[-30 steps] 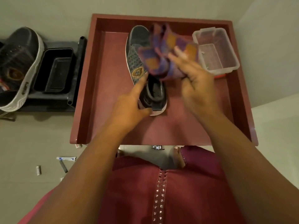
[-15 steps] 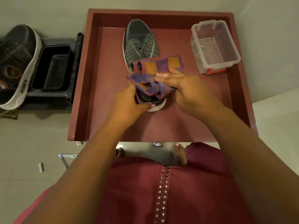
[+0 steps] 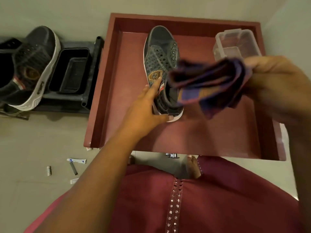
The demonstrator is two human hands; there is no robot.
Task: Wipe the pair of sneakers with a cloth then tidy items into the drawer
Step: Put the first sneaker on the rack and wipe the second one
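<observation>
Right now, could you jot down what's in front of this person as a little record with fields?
Setting: open red drawer, seen from above
In drawer: grey sneaker; clear plastic container
Left hand: grips the sneaker's heel end
Right hand: holds a folded purple-and-orange cloth, blurred, off the sneaker
Outside drawer: second sneaker beside a black tray
Floor: small scattered items, too small to name

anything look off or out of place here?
Yes: the second sneaker sits outside the drawer, propped tilted over a black tray on the left. Small items lie scattered on the floor near the drawer's front corner.
</observation>
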